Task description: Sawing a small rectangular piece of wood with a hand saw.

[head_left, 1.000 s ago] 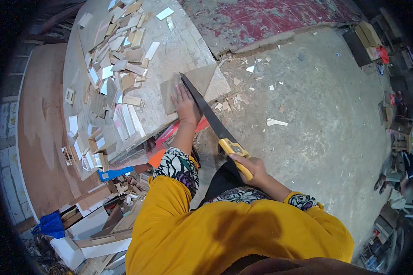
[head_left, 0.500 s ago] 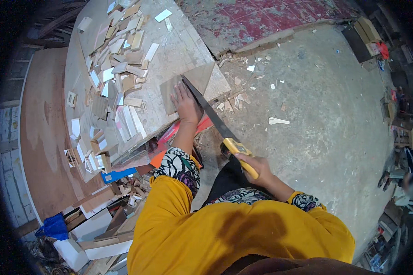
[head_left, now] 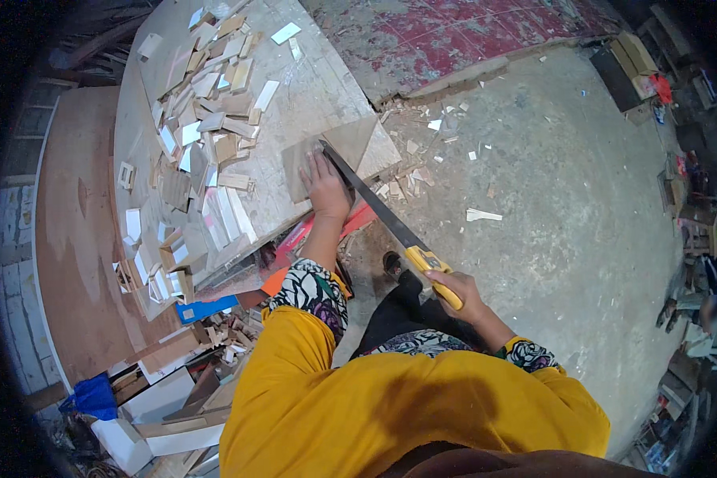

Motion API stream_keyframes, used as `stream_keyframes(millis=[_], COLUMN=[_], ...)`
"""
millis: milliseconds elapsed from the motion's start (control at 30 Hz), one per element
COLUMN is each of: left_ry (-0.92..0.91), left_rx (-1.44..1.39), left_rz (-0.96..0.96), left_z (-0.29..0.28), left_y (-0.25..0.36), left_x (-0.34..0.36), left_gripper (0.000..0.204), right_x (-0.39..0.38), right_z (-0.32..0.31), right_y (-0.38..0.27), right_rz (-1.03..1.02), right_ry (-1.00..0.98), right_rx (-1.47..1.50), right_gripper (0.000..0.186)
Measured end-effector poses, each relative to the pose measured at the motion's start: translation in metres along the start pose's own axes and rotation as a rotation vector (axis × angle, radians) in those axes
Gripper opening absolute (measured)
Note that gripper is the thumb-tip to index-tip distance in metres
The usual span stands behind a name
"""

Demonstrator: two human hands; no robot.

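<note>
Fingers (head_left: 316,166) of our left hand (head_left: 328,195) lie extended and flat on the board (head_left: 350,143), pressing rather than gripping. Those of our right hand (head_left: 460,293), near the centre right, wrap round the yellow handle (head_left: 434,275) of the saw (head_left: 386,215).

The board rests at the near corner of the table (head_left: 319,80), in the upper middle of the frame. The blade slants up and left over it, its tip just beside our left fingertips. We judge this to be a sawing stroke, though we cannot tell how deep the teeth sit. The next stroke seems to call for firm pressure on the board, a straight pull, and fingers clear of the blade.

Farther out, offcuts (head_left: 235,103) heap across the table at upper left, apart from the board, so they hardly hinder us. A red thing (head_left: 358,217) sits beneath the table edge, close under the blade; it may be in the way of a low stroke. Scraps (head_left: 410,183) litter the floor (head_left: 550,207) right of the corner, and our foot (head_left: 392,264) shows below the saw. A blue bag (head_left: 95,396) lies at lower left.
</note>
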State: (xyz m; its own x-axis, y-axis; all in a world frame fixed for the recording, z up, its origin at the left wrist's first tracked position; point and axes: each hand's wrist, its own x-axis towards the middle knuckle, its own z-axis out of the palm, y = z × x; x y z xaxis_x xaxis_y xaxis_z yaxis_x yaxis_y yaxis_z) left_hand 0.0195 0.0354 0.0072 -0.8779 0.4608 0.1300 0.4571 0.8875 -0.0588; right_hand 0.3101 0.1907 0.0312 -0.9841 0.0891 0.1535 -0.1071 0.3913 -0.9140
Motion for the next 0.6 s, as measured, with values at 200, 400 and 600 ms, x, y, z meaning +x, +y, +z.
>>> stream_keyframes(millis=[200,400,600], left_ry=[0.118,0.008,0.022], left_rx=[0.162,-0.043,-0.060], left_rz=[0.029,-0.001,-0.009], left_z=[0.021,0.012,0.013], left_y=[-0.017,-0.004,-0.010], left_x=[-0.004,0.002,-0.003], left_gripper=[0.074,0.069,0.073], right_x=[0.046,0.114,0.060], right_z=[0.014,0.037,0.023], right_y=[-0.041,-0.023,-0.038], right_rz=[0.082,0.087,0.057], right_ry=[0.089,0.139,0.144], right_rx=[0.125,0.202,0.089], right_gripper=[0.051,0.052,0.053])
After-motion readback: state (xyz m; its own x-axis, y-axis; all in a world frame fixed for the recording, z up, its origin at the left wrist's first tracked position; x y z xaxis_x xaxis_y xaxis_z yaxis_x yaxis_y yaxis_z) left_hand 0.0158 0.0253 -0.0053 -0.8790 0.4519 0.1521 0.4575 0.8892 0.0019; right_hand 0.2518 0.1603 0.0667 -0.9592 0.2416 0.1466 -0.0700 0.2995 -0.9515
